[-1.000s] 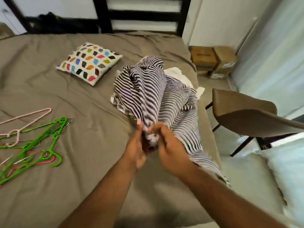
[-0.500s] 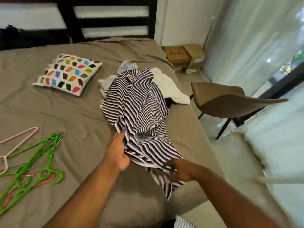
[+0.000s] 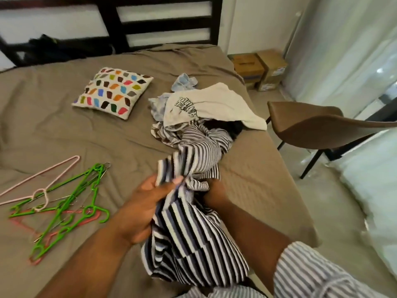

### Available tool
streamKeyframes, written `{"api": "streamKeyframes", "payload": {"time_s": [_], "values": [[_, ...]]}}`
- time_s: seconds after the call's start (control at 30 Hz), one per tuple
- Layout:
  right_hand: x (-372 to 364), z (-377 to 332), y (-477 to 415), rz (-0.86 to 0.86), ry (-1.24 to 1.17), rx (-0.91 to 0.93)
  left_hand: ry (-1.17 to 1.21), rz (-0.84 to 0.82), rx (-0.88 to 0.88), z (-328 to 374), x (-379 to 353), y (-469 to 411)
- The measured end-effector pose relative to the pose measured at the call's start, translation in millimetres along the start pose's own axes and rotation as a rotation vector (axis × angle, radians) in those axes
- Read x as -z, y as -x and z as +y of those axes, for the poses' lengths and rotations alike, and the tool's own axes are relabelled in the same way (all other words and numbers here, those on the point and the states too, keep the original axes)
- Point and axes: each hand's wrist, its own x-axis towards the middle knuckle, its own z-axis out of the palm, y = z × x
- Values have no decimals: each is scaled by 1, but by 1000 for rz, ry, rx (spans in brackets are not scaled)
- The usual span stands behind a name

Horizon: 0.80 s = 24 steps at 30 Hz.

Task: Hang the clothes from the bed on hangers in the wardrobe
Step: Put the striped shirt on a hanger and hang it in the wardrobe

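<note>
My left hand (image 3: pixel 146 209) is clamped on the striped shirt (image 3: pixel 189 239), thumb pressed over a bunched fold and the fingers curled beneath it. My right hand (image 3: pixel 214 192) is pushed into the same cloth just beside it. Its fingers are buried in the folds, so I cannot tell whether they are closed on anything. The shirt is half lifted: its lower part hangs off the near edge of the bed (image 3: pixel 64 130) towards me, and its far end trails back onto the heap of clothes, touching the white T-shirt (image 3: pixel 214 104) that lies on top there.

I judge the shirt to be light, limp and not slippery. It collapses into whatever shape I drag it in, and no edge holds itself out. A fistful from the middle will only keep it in a knot. I would feel along for the collar or a shoulder seam, which I cannot pick out in this tangle, and pinch there so the body falls open under its own weight. The green hangers (image 3: pixel 71 201) lie in a jumble on the bed to my left, well apart from the shirt, with a pink hanger (image 3: pixel 43 177) among them
</note>
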Motion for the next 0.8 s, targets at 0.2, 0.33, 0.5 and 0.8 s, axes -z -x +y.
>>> {"api": "streamKeyframes", "payload": {"time_s": [0.2, 0.33, 0.5, 0.8], "values": [[73, -26, 53, 122, -81, -125, -28, 347, -229, 28, 102, -27], [119, -53, 73, 90, -270, -160, -369, 573, -217, 17, 196, -74], [139, -101, 72, -76, -818, -435, -1101, 265, -49, -28, 163, -85], [137, -132, 77, -327, -909, -143, -737, 200, -421, -102, 9, -68]]}}
